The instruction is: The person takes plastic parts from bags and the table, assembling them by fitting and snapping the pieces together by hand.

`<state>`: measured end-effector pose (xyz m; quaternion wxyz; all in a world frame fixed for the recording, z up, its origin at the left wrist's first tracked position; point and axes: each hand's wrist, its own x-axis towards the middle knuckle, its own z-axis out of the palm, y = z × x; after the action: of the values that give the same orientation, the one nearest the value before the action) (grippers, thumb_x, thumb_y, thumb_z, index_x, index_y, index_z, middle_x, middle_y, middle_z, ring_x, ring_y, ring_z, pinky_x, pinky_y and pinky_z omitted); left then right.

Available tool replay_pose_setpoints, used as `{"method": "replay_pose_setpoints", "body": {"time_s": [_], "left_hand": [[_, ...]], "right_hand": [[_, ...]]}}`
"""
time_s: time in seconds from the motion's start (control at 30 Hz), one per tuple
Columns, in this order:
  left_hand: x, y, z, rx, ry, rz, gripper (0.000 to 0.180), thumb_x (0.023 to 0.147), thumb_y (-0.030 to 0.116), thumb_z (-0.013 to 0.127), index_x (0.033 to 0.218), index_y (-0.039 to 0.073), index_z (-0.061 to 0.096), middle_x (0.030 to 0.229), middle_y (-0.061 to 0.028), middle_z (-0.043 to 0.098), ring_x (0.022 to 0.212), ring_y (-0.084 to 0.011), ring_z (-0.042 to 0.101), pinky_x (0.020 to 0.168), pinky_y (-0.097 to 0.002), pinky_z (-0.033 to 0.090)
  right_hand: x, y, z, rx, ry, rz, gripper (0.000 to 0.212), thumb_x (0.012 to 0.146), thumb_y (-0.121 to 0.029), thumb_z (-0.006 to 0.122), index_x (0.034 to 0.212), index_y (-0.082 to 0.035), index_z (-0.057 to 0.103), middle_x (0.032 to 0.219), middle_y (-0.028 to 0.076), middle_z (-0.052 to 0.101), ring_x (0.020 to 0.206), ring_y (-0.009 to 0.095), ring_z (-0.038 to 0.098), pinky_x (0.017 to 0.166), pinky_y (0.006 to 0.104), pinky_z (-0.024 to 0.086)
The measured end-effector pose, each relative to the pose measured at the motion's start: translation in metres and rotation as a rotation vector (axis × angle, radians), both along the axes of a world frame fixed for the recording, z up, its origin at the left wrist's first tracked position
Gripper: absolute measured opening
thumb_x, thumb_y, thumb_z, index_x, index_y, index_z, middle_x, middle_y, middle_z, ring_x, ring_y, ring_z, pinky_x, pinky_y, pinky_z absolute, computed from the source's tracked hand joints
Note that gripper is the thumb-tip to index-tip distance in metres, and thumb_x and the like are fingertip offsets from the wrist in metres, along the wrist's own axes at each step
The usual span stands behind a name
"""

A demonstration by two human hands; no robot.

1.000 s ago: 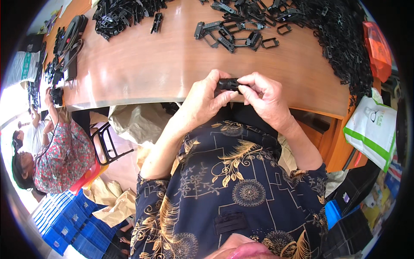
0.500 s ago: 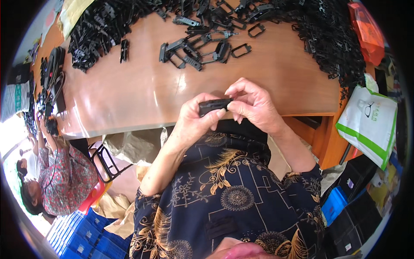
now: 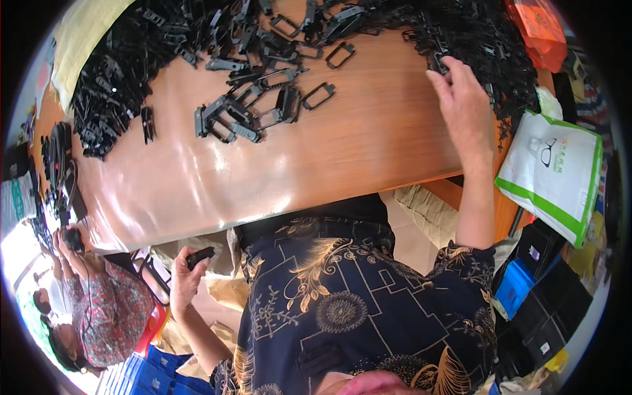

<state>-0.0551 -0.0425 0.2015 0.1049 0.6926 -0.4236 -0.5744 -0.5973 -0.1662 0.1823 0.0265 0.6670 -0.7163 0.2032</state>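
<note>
My left hand point(image 3: 187, 280) is off the table's near edge, low and to the left. Its fingers and thumb are closed on a small, dark, elongated black plastic part point(image 3: 200, 257). My right hand point(image 3: 463, 108) reaches out to the near edge of a dense heap of small black plastic parts point(image 3: 487, 49) at the far right. Thumb and forefinger close around a black piece point(image 3: 438, 64) there; its exact shape is partly hidden. Nearer the middle lie loose black plastic frames and clips point(image 3: 247, 108) in a loose cluster.
Another heap of black parts point(image 3: 112, 99) covers the wooden table's point(image 3: 368, 131) far left. A white-and-green bag point(image 3: 553, 171) hangs at the right edge, and an orange-red bag point(image 3: 536, 33) stands beyond. Co-workers point(image 3: 115, 309) sit at left. Blue crates point(image 3: 155, 372) stand below.
My hands, together on one black part before, are now apart. The left has carried the part down left past the table edge; the right has stretched forward to the right heap.
</note>
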Motion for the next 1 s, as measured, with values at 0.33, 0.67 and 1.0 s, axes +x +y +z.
{"method": "replay_pose_setpoints", "body": {"time_s": [0.33,0.67,1.0], "left_hand": [[0.072,0.023,-0.084,-0.251,-0.757,-0.415,0.026,0.078,0.013,0.073,0.097,-0.001,0.060,0.087,-0.0234,0.066,0.086,-0.0413,0.064,0.072,-0.0476,0.051],[-0.047,-0.064,0.029,-0.411,-0.237,-0.481,0.027,0.092,0.026,0.068,0.098,0.000,0.064,0.079,-0.0135,0.069,0.067,-0.0279,0.066,0.064,-0.0366,0.051],[-0.131,-0.194,-0.034,-0.798,-0.454,-0.374,0.032,0.089,0.033,0.068,0.097,0.002,0.062,0.088,-0.0146,0.066,0.082,-0.0298,0.064,0.073,-0.0402,0.050]], "right_hand": [[0.009,-0.021,-0.010,0.141,0.183,0.178,0.011,0.095,-0.015,0.058,0.104,-0.009,0.056,0.099,0.015,0.056,0.084,0.038,0.063,0.068,0.0466,0.053],[0.002,-0.021,-0.026,0.115,-0.178,0.281,0.007,0.090,-0.006,0.061,0.093,-0.003,0.055,0.084,0.010,0.053,0.072,0.025,0.058,0.065,0.0354,0.047],[0.013,-0.007,-0.012,0.083,-0.900,0.097,0.018,0.094,-0.013,0.065,0.110,-0.002,0.063,0.090,-0.001,0.063,0.074,0.005,0.057,0.065,0.0201,0.047]]}}
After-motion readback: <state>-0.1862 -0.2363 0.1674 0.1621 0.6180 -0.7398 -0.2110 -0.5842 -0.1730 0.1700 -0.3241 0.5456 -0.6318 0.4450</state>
